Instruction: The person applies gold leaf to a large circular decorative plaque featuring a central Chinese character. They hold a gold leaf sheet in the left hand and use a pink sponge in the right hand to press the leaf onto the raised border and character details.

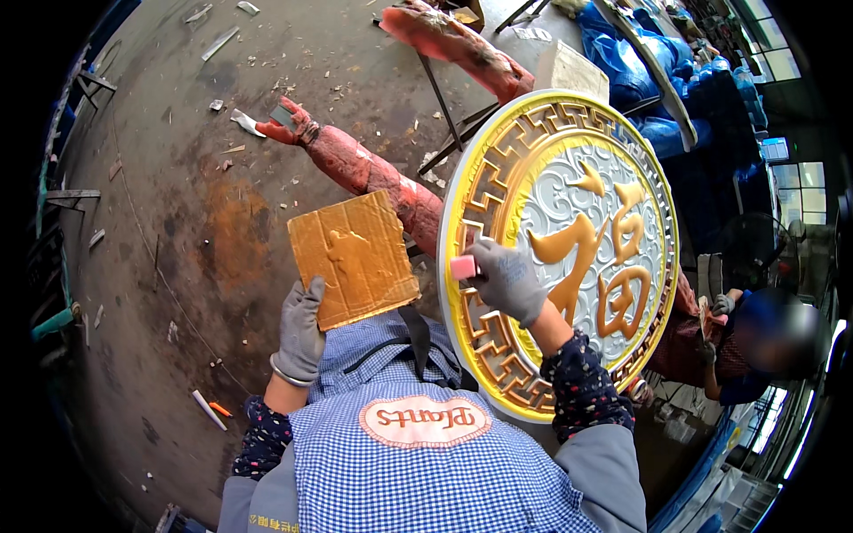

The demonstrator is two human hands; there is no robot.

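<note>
A square of brown cardboard point(354, 258) smeared with gold paint is gripped along its lower left edge by my left hand point(300, 333), in a grey glove. My right hand point(508, 280), also gloved in grey, pinches a small pink sponge point(463, 267) at the left rim of a large round relief panel point(573, 226). The panel stands tilted in front of me on the right. It has a yellow border, a gold fretwork ring, a white scroll-patterned centre and a raised gold character point(569, 253). The sponge looks close to the rim; contact cannot be made out.
Long reddish, arm-shaped pieces point(360, 164) lie beyond the panel, near dark stand legs point(438, 102). Blue plastic sheeting point(635, 58) is heaped at the back right. Another person point(751, 342) works beyond the panel. Scraps litter the stained floor point(178, 169).
</note>
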